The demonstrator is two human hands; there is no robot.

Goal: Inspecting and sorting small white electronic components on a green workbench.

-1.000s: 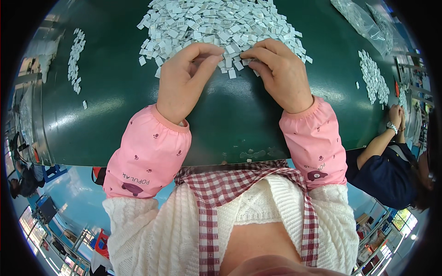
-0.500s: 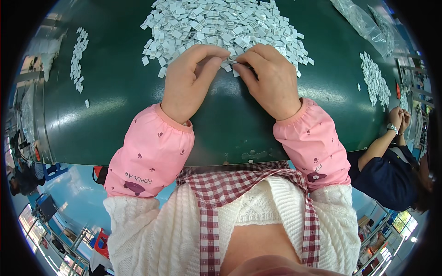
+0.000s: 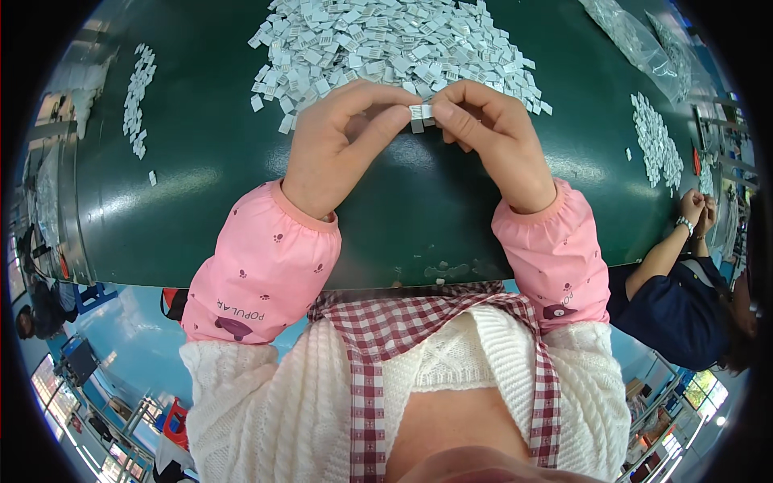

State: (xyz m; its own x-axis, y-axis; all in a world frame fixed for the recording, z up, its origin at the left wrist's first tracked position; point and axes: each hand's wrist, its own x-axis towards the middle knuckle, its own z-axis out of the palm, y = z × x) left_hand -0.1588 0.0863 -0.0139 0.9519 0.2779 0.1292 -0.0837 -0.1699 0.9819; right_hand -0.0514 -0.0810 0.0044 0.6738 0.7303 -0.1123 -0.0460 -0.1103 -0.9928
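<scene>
My left hand and my right hand meet at the near edge of a big pile of small white flat pieces. Between their fingertips is a small white plastic piece with fine dark slots, pinched from both sides. A second white bit shows just below it; whether the two are joined I cannot tell. Both hands are closed in a pinch, and the right hand's lower fingers are curled under. Pink sleeve covers reach to my wrists.
The green table carries a narrow row of white pieces at left and another heap at right. Clear plastic bags lie at the far right. A co-worker's hands rest at the table's right edge.
My right hand has turned and shifted slightly right, its thumb now higher. The slotted white piece has come into plain view between my fingertips. My left hand has barely moved.
</scene>
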